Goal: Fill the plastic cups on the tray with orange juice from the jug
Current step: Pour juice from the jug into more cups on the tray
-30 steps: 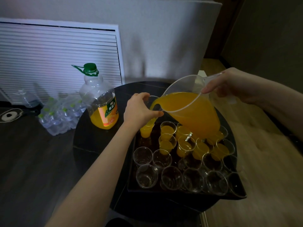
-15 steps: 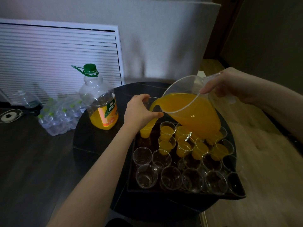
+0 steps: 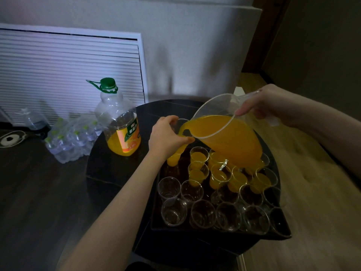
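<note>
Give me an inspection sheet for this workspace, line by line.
Surface: round dark table bearing a dark tray.
Job's things: tilted jug pouring juice into a held cup; far cups filled, near cups empty.
Clutter: juice bottle on the table.
Hands: left hand grips the cup; right hand holds the jug handle.
Cables: nothing seen.
Surroundings: water bottle pack on the floor, white slatted panel behind.

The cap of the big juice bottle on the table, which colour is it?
Green; the bottle cap shows clearly in the head view.
</note>
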